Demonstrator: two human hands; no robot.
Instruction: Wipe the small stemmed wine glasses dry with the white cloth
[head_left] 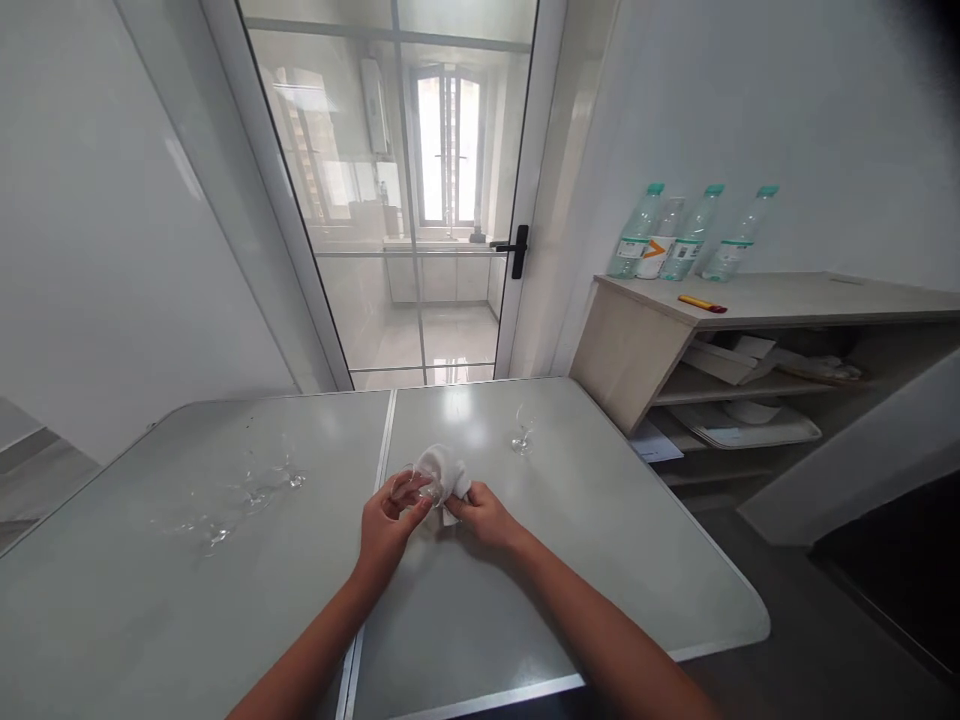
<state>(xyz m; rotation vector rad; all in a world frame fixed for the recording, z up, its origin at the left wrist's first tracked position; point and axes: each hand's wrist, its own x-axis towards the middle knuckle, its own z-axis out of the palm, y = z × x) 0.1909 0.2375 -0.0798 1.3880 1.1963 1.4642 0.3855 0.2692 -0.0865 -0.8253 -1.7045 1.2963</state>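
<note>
My left hand point(394, 520) is closed around a clear stemmed glass point(405, 484), tilted on its side above the table. A white cloth point(442, 468) is bunched against the glass, and my right hand point(484, 512) grips it from the right. The part of the glass under the cloth is hidden. To the right, one clear stemmed glass point(523, 432) stands upright on the table. Several more clear glasses point(255, 492) are grouped on the left half; their outlines are faint against the grey top.
The grey table point(600, 560) has a metal seam down its middle. Behind it is a glass door point(457, 300) with a black handle point(517, 250). A shelf unit point(645, 350) at right bears plastic bottles point(690, 235) and a yellow-and-red cutter point(702, 303).
</note>
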